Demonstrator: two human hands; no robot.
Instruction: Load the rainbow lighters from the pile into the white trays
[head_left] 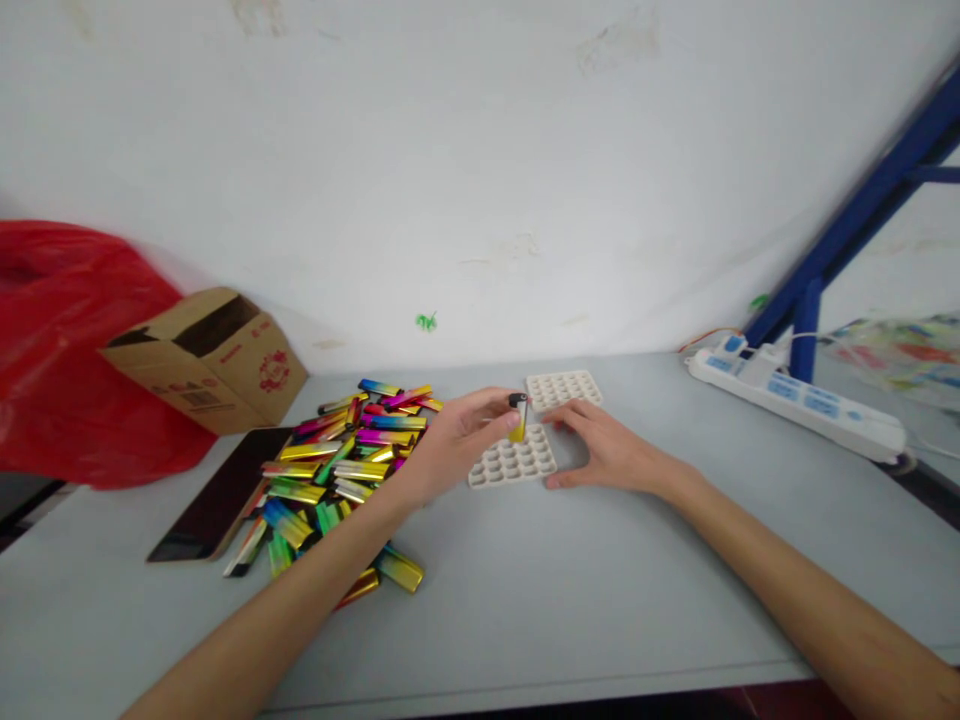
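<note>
My left hand pinches a small yellow lighter with a black top, upright over the near white tray of round holes. My right hand rests on the table with its fingers against that tray's right edge, fingers spread flat. A second white tray lies just behind it. A pile of several shiny multicoloured lighters sits to the left of my left hand.
An open cardboard box lies on its side at the back left, beside a red plastic bag. A dark flat phone lies left of the pile. A white power strip and a blue metal frame stand at right.
</note>
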